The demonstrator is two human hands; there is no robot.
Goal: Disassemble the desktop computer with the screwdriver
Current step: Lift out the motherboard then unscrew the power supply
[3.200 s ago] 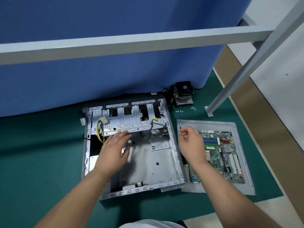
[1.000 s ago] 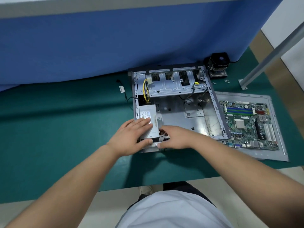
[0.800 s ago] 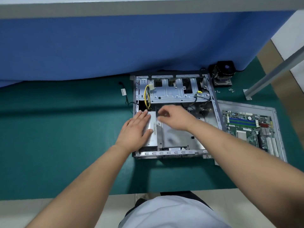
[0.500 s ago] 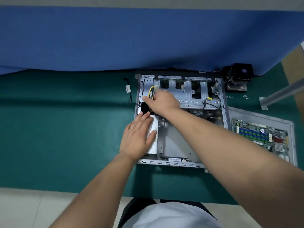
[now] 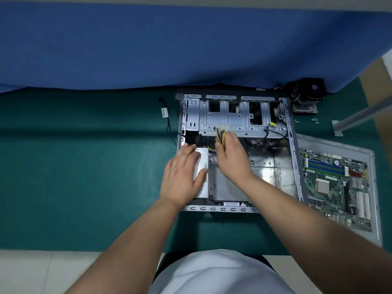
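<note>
Left hand (image 5: 182, 177) lies flat, fingers straight, on the silver boxy power supply (image 5: 202, 177); at its 2 o'clock, right hand (image 5: 232, 158) grips yellow-black cable bundle (image 5: 220, 135) in the open grey metal computer case (image 5: 293, 149).

Green mat (image 5: 84, 177) covers the table surface, w/ a blue partition (image 5: 169, 43) standing along its far edge. Grey metal bar (image 5: 364, 115) comes in diagonal at far right, its foot bracket (image 5: 337, 128) resting on the mat. Beyond the mat at far right is a brown strip of floor (image 5: 379, 98). At near edge is pale floor (image 5: 53, 270), and a white garment (image 5: 220, 274) of the person, bottom centre.
</note>
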